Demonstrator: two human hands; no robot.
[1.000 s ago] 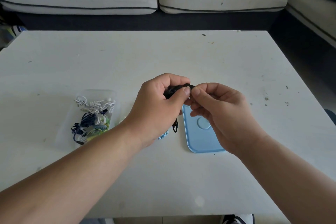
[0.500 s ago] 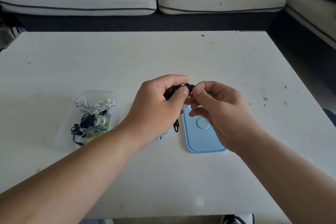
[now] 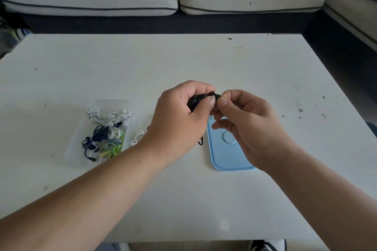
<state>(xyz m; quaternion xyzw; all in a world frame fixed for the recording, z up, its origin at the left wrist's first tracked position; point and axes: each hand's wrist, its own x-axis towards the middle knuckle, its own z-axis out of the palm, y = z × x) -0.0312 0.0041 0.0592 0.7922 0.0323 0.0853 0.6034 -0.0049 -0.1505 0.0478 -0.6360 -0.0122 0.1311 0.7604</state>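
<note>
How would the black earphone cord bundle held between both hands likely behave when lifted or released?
Probably floppy: an end of the black earphone cord bundle dangles limp below the left hand. Likely light, since the right hand manages it with a fingertip pinch. It may uncoil if released; only fingers seem to keep it bunched.

No readable text, labels, brands or numbers — none on any surface; signs likewise none.
</note>
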